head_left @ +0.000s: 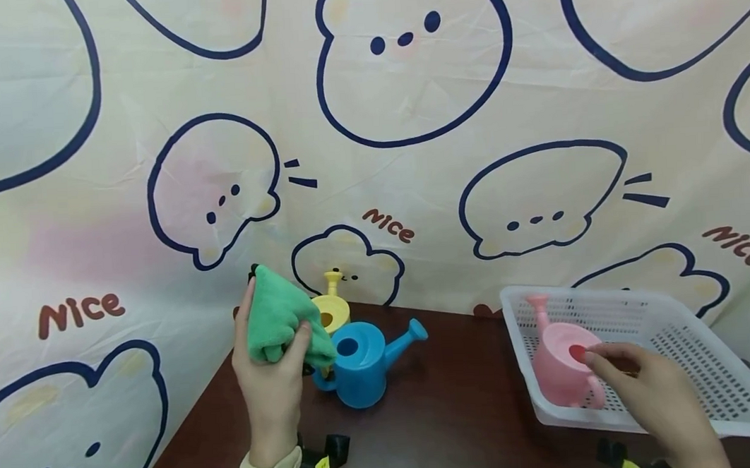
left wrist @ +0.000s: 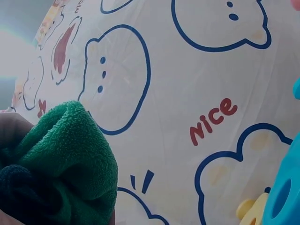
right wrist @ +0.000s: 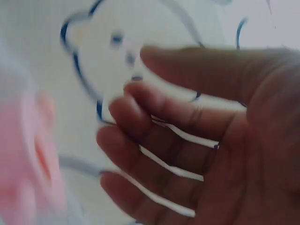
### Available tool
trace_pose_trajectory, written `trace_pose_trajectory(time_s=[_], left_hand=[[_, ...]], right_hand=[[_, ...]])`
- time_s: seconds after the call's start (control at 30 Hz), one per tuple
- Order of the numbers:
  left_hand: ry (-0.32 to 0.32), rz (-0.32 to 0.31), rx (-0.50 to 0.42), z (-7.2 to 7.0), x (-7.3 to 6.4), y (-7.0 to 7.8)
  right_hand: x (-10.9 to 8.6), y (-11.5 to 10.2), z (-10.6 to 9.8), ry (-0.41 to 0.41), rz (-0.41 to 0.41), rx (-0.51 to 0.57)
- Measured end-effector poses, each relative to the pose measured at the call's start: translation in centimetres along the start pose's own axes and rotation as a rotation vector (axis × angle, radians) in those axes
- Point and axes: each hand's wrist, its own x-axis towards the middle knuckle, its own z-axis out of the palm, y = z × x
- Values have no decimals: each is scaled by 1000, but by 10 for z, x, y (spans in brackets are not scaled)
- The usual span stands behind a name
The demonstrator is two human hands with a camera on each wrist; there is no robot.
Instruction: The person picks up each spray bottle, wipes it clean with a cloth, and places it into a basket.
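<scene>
My left hand (head_left: 271, 391) grips a folded green cloth (head_left: 280, 306), raised above the left side of the dark table. The same cloth (left wrist: 82, 150) fills the lower left of the left wrist view. Just right of it stands a blue watering can (head_left: 361, 369), its spout to the right. A yellow watering can (head_left: 333, 308) is partly hidden behind the cloth and the blue can. On the right, a pink watering can (head_left: 563, 362) stands in a white basket. My right hand (right wrist: 187, 126), fingers loosely bent and holding nothing, is beside the pink can's top.
The white perforated basket (head_left: 709, 425) takes up the right end of the brown table (head_left: 447, 400). Behind the table hangs a cloth backdrop (head_left: 410, 175) with bear outlines, which also runs along the left side.
</scene>
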Motion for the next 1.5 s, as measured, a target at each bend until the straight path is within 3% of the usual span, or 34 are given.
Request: trace_pose_trajectory(time_s=[0.1, 0.17, 0.23, 0.33, 0.4, 0.47, 0.53, 0.63, 0.77, 1.07, 1.23, 1.37, 1.5], left_hand=[[-2, 4, -16, 1, 1, 1], [2, 10, -16, 0, 1, 2], [9, 25, -5, -1, 1, 2], [19, 45, -4, -3, 0, 2], [20, 51, -9, -4, 0, 2], [18, 52, -19, -5, 0, 2], [18, 49, -20, -5, 0, 2], [19, 42, -10, -4, -1, 2], [16, 35, -2, -3, -2, 1], [19, 42, 5, -1, -1, 2], [8, 34, -3, 0, -1, 4], [9, 28, 8, 0, -2, 3], [5, 40, 5, 0, -3, 2]], right_hand=[[-12, -38, 23, -40, -189, 24], [-19, -65, 51, -121, -335, 72], [-23, -90, 86, -249, -467, 126], [-25, -120, 147, -504, -598, 277], [-27, -135, 186, -644, -602, 392], [-28, -145, 222, -706, -578, 493], [-22, -148, 255, -717, -557, 556], [4, -139, 312, -749, -493, 657], [22, -131, 349, -795, -397, 737], [36, -128, 372, -654, -332, 763], [38, -129, 369, -671, -318, 788], [28, -134, 356, -648, -322, 807], [3, -149, 325, -477, -305, 753]])
